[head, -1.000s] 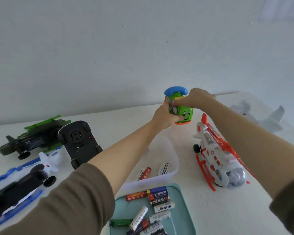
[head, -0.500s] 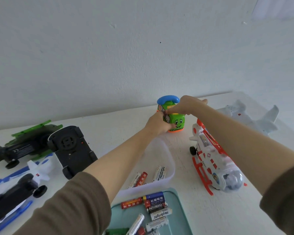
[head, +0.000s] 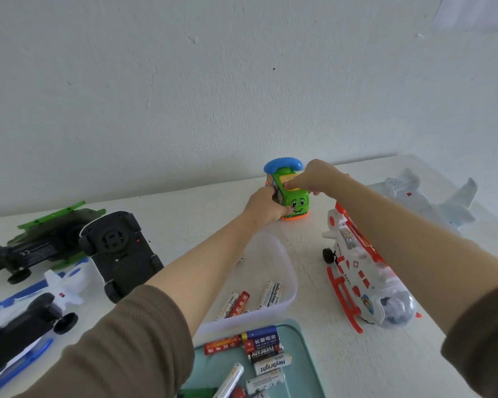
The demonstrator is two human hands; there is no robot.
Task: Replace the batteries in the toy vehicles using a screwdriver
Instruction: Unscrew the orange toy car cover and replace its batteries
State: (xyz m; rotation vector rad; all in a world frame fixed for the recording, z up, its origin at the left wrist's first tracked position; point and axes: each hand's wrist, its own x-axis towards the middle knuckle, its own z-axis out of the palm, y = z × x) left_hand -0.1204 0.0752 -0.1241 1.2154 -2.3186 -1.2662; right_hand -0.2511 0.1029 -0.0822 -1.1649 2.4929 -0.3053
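A small green toy car (head: 295,198) with a smiling face, orange base and blue handset on top stands on the white table (head: 357,354) near the wall. My left hand (head: 263,206) grips its left side, thumb across the front. My right hand (head: 314,176) comes over from the right, fingers curled onto its yellow top. No screwdriver is plainly in view. Several batteries (head: 266,351) lie in a teal tray (head: 308,369). A few more batteries (head: 252,300) lie in a clear tub (head: 282,265).
A red-and-white toy helicopter (head: 362,277) lies on its side under my right forearm. A pale toy plane (head: 431,199) sits at the far right. At the left lie an upturned black car (head: 121,251), a green-and-black aircraft (head: 35,248) and a blue-and-white one (head: 32,317).
Both hands have brought the green toy car down from the air onto the table near the wall. They still hold it.
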